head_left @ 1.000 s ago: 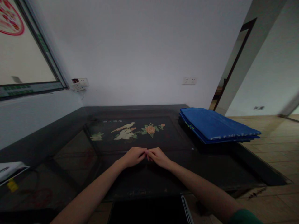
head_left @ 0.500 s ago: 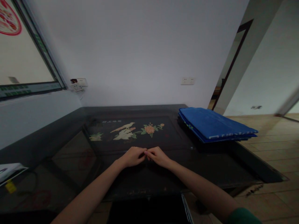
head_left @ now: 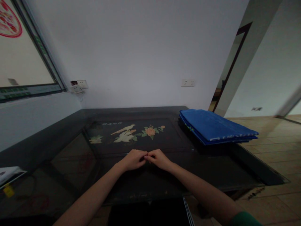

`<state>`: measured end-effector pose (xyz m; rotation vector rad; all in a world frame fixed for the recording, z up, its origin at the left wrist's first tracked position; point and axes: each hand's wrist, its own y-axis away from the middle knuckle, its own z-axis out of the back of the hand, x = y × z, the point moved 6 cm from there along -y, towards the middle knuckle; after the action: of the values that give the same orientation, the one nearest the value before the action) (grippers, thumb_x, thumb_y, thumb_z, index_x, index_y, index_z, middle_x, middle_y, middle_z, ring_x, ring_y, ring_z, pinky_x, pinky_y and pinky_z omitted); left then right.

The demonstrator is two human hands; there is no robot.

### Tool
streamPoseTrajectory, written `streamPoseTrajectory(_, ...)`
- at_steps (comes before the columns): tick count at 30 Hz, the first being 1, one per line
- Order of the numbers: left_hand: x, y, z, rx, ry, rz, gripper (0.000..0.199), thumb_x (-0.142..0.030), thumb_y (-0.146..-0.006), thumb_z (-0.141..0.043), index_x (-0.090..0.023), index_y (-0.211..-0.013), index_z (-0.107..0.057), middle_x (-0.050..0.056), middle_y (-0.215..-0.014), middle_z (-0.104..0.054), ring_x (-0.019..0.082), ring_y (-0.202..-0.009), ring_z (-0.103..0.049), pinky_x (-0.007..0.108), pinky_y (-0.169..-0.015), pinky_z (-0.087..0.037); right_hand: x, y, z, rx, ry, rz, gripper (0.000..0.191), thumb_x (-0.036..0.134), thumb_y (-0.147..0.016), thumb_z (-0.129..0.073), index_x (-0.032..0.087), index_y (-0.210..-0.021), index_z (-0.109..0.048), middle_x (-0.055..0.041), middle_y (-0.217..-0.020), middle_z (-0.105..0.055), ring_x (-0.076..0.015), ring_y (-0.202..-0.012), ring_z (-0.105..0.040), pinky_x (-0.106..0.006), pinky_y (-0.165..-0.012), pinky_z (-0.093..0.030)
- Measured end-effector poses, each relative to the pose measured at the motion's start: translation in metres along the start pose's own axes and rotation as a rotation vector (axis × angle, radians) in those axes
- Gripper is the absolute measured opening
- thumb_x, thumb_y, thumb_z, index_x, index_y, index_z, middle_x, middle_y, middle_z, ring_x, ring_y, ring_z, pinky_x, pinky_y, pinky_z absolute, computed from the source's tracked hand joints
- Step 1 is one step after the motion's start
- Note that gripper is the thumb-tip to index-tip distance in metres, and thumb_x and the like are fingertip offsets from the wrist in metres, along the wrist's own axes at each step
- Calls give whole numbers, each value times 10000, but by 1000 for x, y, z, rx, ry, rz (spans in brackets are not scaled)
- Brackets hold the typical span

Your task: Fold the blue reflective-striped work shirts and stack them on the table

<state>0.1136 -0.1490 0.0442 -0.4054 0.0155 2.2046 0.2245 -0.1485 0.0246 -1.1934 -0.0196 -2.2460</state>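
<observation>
My left hand and my right hand meet at the fingertips over the near part of a dark, glossy table. Both have their fingers curled in and pressed together, and I see no object in either one. The right thumb and fingers touch the tips of the left fingers. Just beyond them, the tabletop carries an inlaid picture of pale birds and an orange flower with green leaves.
A stack of folded blue cloth or bags lies at the table's right side. White papers with a yellow tag sit at the left edge. Wall sockets are above the table's far edge; a window frame stands left.
The view has shifted very slightly. My hands stay together in the same place, with only a tiny change where the fingertips touch.
</observation>
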Motion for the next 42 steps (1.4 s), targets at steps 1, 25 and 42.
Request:
streamPoseTrajectory(1,-1,0,0,1,6,-1,126,-146,-807,-476,-198,-826,-589,14,-809,-673,155,-746,-627,211,-669,-396,0,0,0,0,5,1,358,341,-895,-530,152,-601,-609,28,-551,-542,-105,-549,-490,-217,-570,-343)
streamPoseTrajectory(25,4,0,-4,-9,-74,-17,108,-161,-823,-502,-193,-830,-605,25,-826,-693,170,-767,-644,216,-643,-382,5,0,1,5,57,-14,331,281,-884,-555,145,-588,-612,18,-554,-559,-103,-559,-504,-207,-553,-310)
streamPoseTrajectory(42,3,0,-3,1,-68,-17,105,-151,-817,-508,-193,-834,-603,23,-836,-692,170,-784,-646,216,-657,-392,6,1,2,5,103,-10,321,275,-886,-558,145,-601,-632,17,-550,-562,-101,-550,-494,-211,-554,-297)
